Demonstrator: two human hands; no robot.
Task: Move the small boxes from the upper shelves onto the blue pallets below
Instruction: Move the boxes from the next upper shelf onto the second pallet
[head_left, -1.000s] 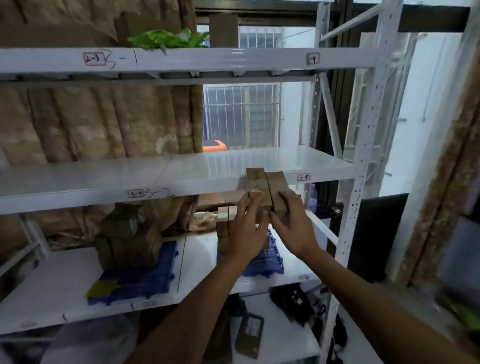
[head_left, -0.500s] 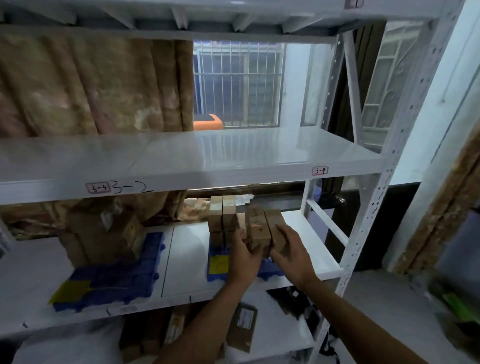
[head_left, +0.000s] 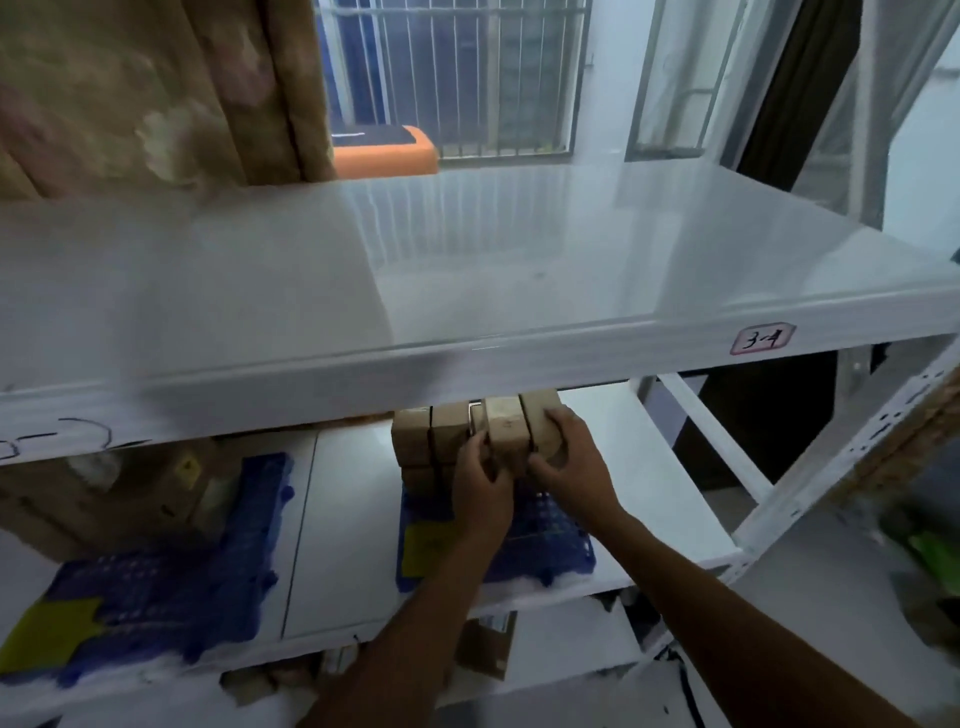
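Two small brown boxes (head_left: 522, 426) are pressed side by side between my hands, just under the front lip of the white upper shelf (head_left: 467, 270). My left hand (head_left: 480, 480) grips their left side and my right hand (head_left: 569, 460) their right side. They sit beside a stack of similar small boxes (head_left: 434, 439) standing on the right blue pallet (head_left: 550, 545). I cannot tell whether the held boxes rest on the pallet. A second blue pallet (head_left: 161, 592) lies at the left of the lower shelf.
Larger brown cartons (head_left: 109, 493) sit on the left pallet's back. Yellow labels mark both pallets. A white rack upright (head_left: 841, 462) stands at right. An orange-edged item (head_left: 384, 148), a curtain and a barred window are behind the upper shelf. More cartons lie on the shelf below.
My hands carried the two boxes from the upper shelf's front edge down to the lower shelf, next to the stack on the right pallet. The view tilted down and closer.
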